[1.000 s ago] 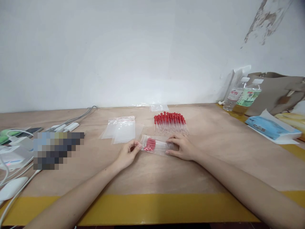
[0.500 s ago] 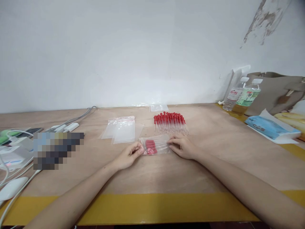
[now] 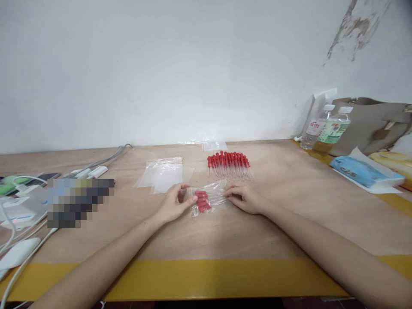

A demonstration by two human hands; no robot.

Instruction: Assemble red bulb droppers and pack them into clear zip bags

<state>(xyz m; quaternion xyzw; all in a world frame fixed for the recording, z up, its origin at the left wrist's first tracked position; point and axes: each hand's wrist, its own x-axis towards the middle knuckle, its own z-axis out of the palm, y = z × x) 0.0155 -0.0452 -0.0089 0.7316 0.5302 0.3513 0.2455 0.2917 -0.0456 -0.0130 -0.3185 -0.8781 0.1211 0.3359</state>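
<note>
A clear zip bag (image 3: 207, 198) of red-bulbed droppers, lying mid-counter (image 3: 289, 223), is pinched at both ends by left hand (image 3: 175, 205) and right hand (image 3: 245, 198); the seal is best pressed flat along its whole strip.

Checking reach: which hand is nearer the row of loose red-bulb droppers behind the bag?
Right. The right hand sits just in front of the dropper row, holding the bag. The left hand is farther, at the bag's left end.

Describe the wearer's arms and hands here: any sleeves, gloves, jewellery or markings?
Both forearms are bare up to the frame edge, no sleeves in view. The left hand and right hand wear no gloves; no rings, watch, bracelets or markings show.
</note>
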